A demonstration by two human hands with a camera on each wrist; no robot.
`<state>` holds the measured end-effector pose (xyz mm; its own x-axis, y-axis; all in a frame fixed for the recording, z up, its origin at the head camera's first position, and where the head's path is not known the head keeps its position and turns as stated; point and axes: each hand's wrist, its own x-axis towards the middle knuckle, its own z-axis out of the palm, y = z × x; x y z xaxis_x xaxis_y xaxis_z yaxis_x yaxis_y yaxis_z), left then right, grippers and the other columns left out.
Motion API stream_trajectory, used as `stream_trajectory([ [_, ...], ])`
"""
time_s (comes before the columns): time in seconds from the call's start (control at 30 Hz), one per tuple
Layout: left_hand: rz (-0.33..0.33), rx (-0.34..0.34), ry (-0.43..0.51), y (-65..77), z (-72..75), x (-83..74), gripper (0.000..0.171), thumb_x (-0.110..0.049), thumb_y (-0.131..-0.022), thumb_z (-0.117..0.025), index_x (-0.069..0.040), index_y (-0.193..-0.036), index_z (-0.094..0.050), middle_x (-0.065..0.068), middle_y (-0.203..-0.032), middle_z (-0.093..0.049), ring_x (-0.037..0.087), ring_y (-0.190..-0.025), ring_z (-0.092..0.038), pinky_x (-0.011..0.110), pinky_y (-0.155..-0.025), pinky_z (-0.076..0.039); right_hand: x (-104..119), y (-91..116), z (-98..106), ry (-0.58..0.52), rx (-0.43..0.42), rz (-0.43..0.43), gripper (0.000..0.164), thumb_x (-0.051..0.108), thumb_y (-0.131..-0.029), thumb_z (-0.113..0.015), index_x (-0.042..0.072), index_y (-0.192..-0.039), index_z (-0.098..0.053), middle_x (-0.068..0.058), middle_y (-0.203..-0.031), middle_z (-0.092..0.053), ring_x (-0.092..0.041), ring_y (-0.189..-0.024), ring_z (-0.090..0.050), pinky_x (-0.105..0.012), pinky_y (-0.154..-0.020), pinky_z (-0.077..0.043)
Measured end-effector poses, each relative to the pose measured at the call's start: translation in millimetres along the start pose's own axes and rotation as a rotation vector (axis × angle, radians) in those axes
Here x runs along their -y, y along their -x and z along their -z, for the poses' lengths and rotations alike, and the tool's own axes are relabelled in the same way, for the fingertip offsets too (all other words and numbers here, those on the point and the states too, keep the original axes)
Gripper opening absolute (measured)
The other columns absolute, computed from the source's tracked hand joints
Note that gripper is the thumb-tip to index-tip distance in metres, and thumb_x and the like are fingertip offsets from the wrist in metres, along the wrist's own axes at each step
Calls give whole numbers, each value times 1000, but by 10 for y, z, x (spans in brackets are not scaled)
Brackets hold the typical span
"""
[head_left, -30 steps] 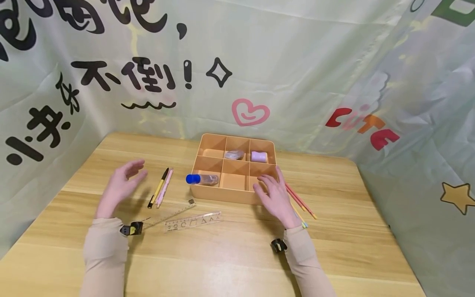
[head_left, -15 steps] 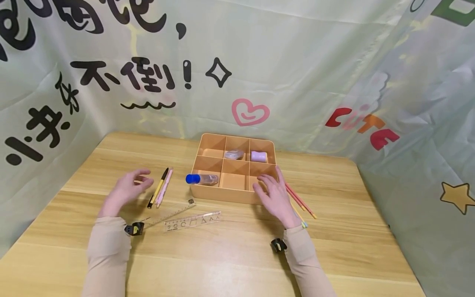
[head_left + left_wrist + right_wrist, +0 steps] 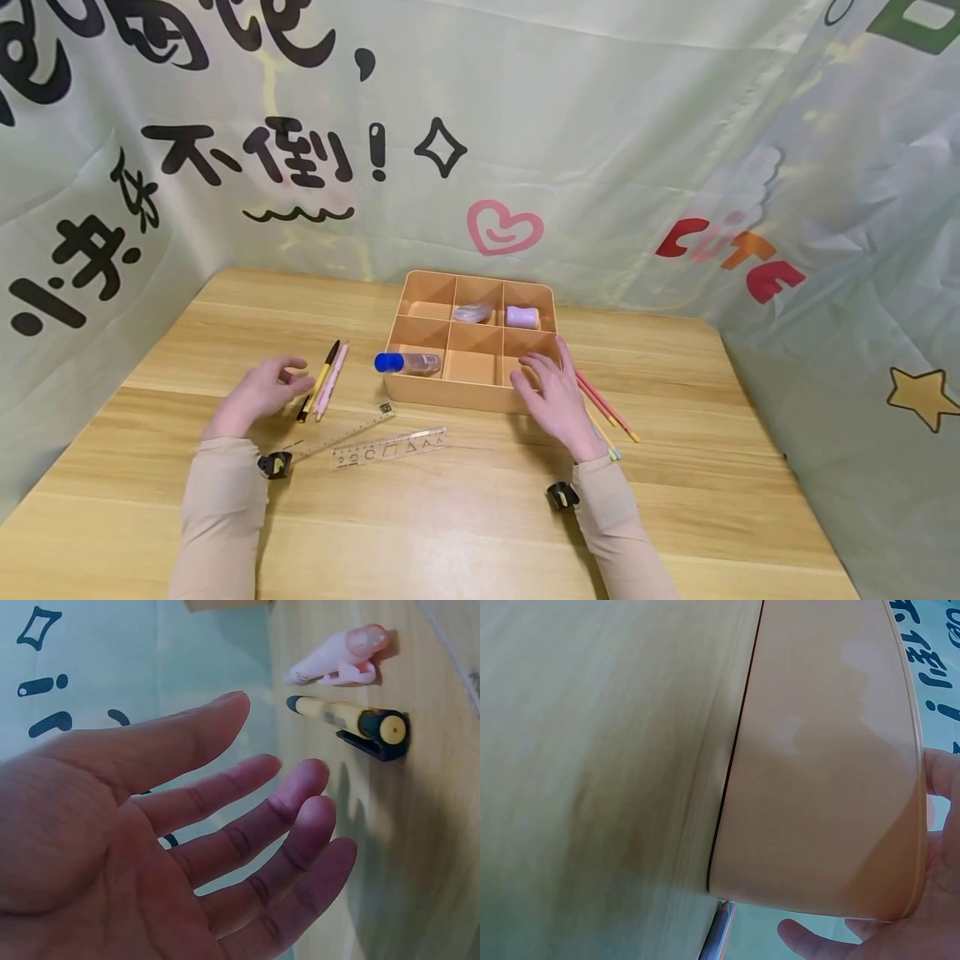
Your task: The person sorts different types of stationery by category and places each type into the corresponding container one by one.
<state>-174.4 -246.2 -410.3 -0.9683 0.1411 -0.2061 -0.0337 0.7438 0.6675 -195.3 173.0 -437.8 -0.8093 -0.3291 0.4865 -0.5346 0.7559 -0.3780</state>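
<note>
My left hand point(image 3: 255, 398) is beside a yellow-and-black pen point(image 3: 326, 371), fingers loosely bent and palm facing it. In the left wrist view a gap shows between the fingertips point(image 3: 306, 780) and this pen. A pink pen point(image 3: 332, 383) lies just beyond it. My right hand point(image 3: 555, 404) rests over the front right corner of an orange six-compartment organizer box point(image 3: 450, 393), with fingers on both sides of the rim. The right wrist view shows the box's smooth front wall point(image 3: 817, 765) and part of that hand.
The box holds a blue-capped clear bottle point(image 3: 420, 363), a lilac spool-shaped item point(image 3: 521, 317) and a small translucent item point(image 3: 472, 312). Two clear rulers point(image 3: 390, 448) lie in front of it. Several pencils point(image 3: 609, 408) lie to its right. A printed cloth point(image 3: 600, 167) hangs behind the table.
My left hand has come down and to the right, nearer the yellow-and-black pen, its fingers bending a little more. The right hand has stayed at the box corner.
</note>
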Motion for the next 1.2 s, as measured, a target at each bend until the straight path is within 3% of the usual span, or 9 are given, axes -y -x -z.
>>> stream_trajectory([
  [0.33,11,5,-41,-33,-42,8,51,-23,-96,-57,15,-129,-47,36,-113,-56,40,-94,-58,53,-79,-52,6,10,-2,2,-1,-5,38,23,-94,-56,-11,-108,-66,-25,-113,-66,-44,-134,-28,-55,-115,-10],
  [0.53,37,8,-42,-45,-64,10,53,-24,-94,-60,16,-127,-48,36,-114,-55,42,-96,-56,56,-81,-50,-6,5,-10,5,-5,1,38,23,-94,-56,-11,-108,-66,-25,-113,-66,-44,-131,-32,-54,-116,-8],
  [0.8,79,-38,-42,-55,-89,46,48,-18,-90,-65,15,-122,-52,31,-107,-58,37,-91,-57,51,-78,-51,-6,-8,-6,2,-7,5,38,23,-94,-57,-11,-108,-66,-26,-113,-65,-43,-127,-39,-48,-118,-4],
  [1.2,114,-60,-34,-59,-101,53,45,-13,-86,-68,13,-120,-55,31,-107,-60,39,-92,-57,53,-81,-49,14,6,0,10,-4,-10,39,24,-94,-57,-11,-108,-66,-25,-113,-66,-44,-134,-27,-59,-113,-14],
])
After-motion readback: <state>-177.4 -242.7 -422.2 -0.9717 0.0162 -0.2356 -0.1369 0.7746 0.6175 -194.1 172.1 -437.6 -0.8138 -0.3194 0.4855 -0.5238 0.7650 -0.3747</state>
